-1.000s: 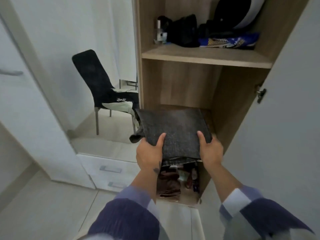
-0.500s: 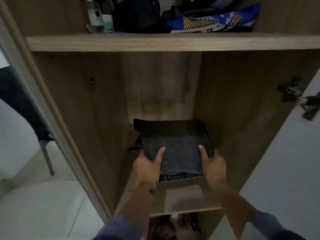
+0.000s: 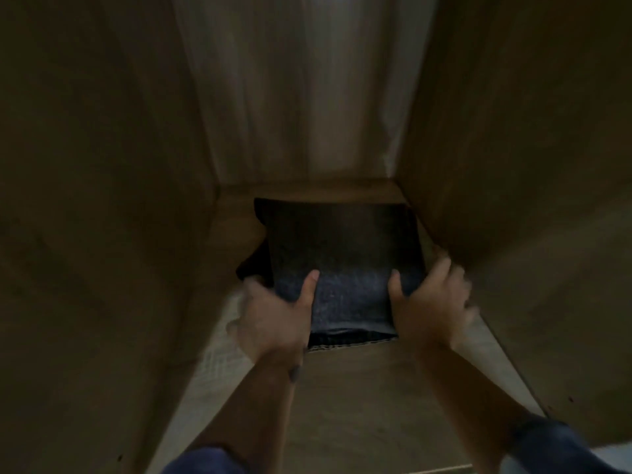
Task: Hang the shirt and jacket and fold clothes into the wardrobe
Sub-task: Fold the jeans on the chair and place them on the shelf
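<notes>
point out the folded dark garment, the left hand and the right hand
folded dark garment [image 3: 342, 248], head view, middle of its top face
left hand [image 3: 273, 319], head view, back of the hand
right hand [image 3: 431, 309], head view, back of the hand

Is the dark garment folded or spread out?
Folded: the dark garment is a compact rectangle with stacked layers at its near edge, on the shelf.

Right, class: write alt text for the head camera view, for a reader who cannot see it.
Two bare hands, left hand and right hand, grip the near corners of a dark folded garment lying on a wooden wardrobe shelf, deep inside the dim compartment.
</notes>
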Motion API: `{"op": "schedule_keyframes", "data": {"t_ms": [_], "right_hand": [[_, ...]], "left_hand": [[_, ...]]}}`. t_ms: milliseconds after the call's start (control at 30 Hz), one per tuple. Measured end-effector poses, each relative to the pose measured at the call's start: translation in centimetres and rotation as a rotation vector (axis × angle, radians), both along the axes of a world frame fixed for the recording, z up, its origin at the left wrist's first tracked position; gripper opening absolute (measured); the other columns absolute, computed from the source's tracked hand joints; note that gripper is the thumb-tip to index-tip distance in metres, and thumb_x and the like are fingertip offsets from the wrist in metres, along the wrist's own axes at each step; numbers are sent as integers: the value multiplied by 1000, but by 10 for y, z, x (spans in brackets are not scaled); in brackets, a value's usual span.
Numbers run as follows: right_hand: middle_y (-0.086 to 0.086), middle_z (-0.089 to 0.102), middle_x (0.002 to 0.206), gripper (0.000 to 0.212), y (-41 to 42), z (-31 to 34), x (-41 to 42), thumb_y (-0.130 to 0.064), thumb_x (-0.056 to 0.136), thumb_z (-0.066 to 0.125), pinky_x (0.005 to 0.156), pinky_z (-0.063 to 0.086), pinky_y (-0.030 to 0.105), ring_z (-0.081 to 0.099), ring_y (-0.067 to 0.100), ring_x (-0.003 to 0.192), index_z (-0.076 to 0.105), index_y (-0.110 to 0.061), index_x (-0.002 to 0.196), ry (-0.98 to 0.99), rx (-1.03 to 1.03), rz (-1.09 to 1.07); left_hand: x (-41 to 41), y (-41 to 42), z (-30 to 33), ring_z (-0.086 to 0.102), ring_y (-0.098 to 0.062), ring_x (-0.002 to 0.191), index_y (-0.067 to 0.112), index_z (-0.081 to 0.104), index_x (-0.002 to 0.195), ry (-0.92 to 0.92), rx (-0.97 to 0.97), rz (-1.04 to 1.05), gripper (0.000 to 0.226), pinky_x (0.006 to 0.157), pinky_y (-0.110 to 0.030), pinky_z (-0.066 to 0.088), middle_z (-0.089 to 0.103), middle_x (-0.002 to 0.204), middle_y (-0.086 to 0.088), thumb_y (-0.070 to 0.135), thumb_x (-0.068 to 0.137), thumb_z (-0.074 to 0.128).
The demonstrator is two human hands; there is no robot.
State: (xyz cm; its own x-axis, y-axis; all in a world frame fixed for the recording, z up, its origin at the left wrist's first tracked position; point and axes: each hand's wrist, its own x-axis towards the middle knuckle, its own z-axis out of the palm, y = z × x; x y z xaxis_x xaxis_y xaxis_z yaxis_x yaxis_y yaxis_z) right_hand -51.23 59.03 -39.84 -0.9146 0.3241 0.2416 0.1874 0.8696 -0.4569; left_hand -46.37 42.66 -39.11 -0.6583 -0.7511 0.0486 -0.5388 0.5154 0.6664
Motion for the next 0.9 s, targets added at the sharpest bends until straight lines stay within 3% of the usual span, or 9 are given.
{"op": "schedule_keyframes", "data": {"t_ms": [100,200,300,400,500,600,767,900], "right_hand": [[20,43,144,60,-17,8,-4,-41,90,50,110,25,54,39,34,135,41,-11,142,227,247,211],[15,39,149,60,-23,3,-3,-47,95,23,114,17,54,33,28,141,40,-15,143,140,379,386],[15,36,150,65,-18,-8,-11,-47,96,11,114,20,53,31,27,142,33,-14,147,59,406,413],[20,36,149,66,-19,-15,-32,-46,96,10,112,21,55,33,32,140,34,-11,146,28,385,458],[14,11,159,77,-21,-13,-61,-54,89,-14,117,5,51,10,27,148,10,-17,153,-29,427,476],[8,-9,161,61,-25,-10,-92,-48,97,-1,119,-5,46,-8,20,148,-9,-24,152,-141,396,463],[10,2,161,69,-32,-17,-136,-50,90,-6,119,-1,46,1,21,149,3,-22,153,-46,382,461],[9,-3,161,57,-32,-10,-151,-44,101,10,118,-4,47,-3,21,149,-1,-22,153,-115,397,478]], "left_hand": [[-2,-6,3,28,-32,139,0,21,144,-84,-361,-47,104,112,-53,21,30,150,-20,80,78,32],[-9,-18,-1,8,-24,147,14,17,150,13,-659,-417,77,113,-56,7,11,159,-9,61,90,24],[-18,-24,-10,8,-19,147,21,19,151,-46,-631,-533,68,114,-57,6,14,159,-4,56,93,15],[-36,-27,-18,0,-12,147,26,1,152,-69,-590,-515,69,116,-53,6,0,161,2,58,91,6],[-68,-26,-21,-8,-8,146,30,-6,151,-84,-491,-525,65,117,-51,4,-10,160,7,55,96,16],[-99,-28,-22,-7,-8,146,30,-2,152,-44,-438,-523,63,117,-52,5,-8,160,7,52,97,21],[-141,-36,-28,-2,-12,147,27,2,152,-10,-450,-515,64,116,-52,14,-2,161,3,53,96,17],[-156,-37,-25,-2,-13,147,26,1,152,-41,-465,-508,62,115,-52,13,-3,161,2,51,98,20]]}}
